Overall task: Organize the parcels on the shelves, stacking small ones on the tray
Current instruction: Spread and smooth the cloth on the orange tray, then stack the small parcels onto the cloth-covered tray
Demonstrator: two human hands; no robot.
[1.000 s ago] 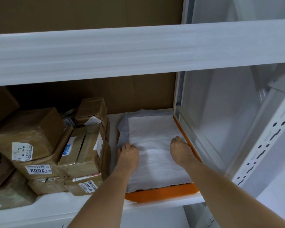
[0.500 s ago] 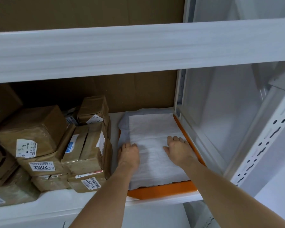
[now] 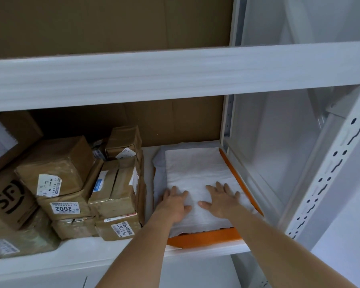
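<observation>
My left hand (image 3: 174, 206) lies flat on the white soft parcel (image 3: 197, 183), fingers spread and straight, pressing near its left front part. My right hand (image 3: 221, 199) does the same just beside it, palm down, fingers fanned wide, thumb pointing toward the left hand. Neither hand holds anything. A second ago the two hands sat further apart, the right one out at the parcel's right edge with its fingers tucked; now it has slid inward to the middle and flattened out, and the left has opened too. I read that as smoothing the parcel down so it sits level.

The parcel lies in the orange tray (image 3: 206, 238), which rests at the right end of the lower shelf (image 3: 92, 254), its front rim showing beneath my wrists and its right wall running along the rack post. A greyer parcel (image 3: 160, 163) peeks out under the white one on the left and back. So the stack on the tray has begun and looks settled.

Left of the tray, near but apart from it, stands the pile of brown taped boxes (image 3: 112, 183), several small enough for the tray. I judge the next job is fetching one of those, with my hands free for it.
</observation>
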